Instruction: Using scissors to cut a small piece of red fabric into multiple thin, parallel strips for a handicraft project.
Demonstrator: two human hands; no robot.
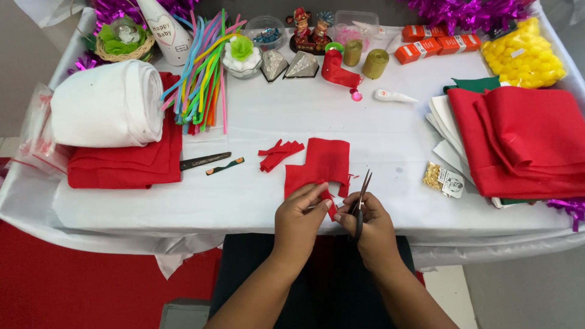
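White cloth covers your table (244, 201), crowded with craft stock. Your left hand (298, 219) pinches the near edge of the red felt (323, 167) at six o'clock; your right hand (372, 228) is closed round the scissors (361, 198), blades narrowly parted and pointing to twelve. That felt looks light, soft and floppy, so grip close beside the cut line. Felt scraps (277, 153) lie at eleven o'clock of it, folded red fabric (530, 140) at three.
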